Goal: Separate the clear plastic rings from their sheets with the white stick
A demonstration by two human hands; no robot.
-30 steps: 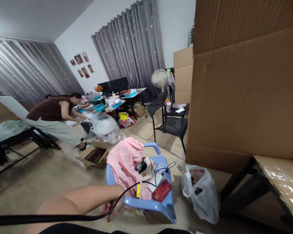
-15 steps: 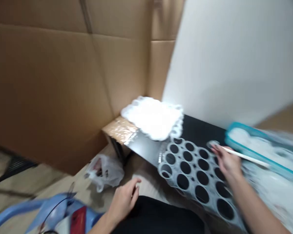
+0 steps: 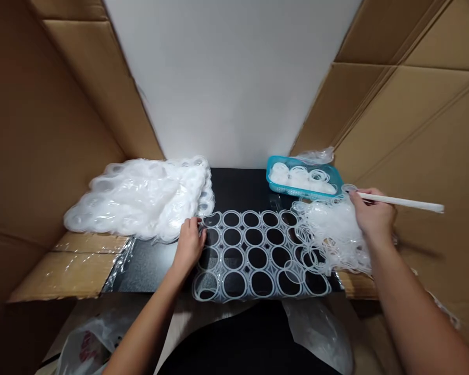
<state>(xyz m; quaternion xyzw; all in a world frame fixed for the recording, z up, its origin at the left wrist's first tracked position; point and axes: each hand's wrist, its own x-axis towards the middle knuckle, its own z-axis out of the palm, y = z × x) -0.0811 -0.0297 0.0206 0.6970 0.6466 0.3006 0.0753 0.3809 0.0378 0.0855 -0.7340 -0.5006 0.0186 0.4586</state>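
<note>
A clear plastic sheet of joined rings [image 3: 247,245] lies on the black tabletop in front of me. My left hand [image 3: 191,239] is at its upper left corner, fingers closed on the edge. My right hand [image 3: 373,213] grips a white stick [image 3: 406,201] pointing right. At this hand's fingertips is a small clear disc [image 3: 348,188]. Under and beside the right hand lies a pile of loose translucent rings [image 3: 334,229]. One loose ring [image 3: 294,272] rests on the sheet's lower right part.
On the left is a stack of similar ring sheets [image 3: 140,198]. A teal tray [image 3: 271,183] of white ring stacks stands at the back right. Cardboard walls [image 3: 422,114] and a white panel [image 3: 234,83] enclose the black table [image 3: 242,187]. A plastic bag [image 3: 89,344] sits below.
My view has swung right to face the table. My left hand has moved from above my lap to the ring sheet's corner. My right hand still holds the white stick.
</note>
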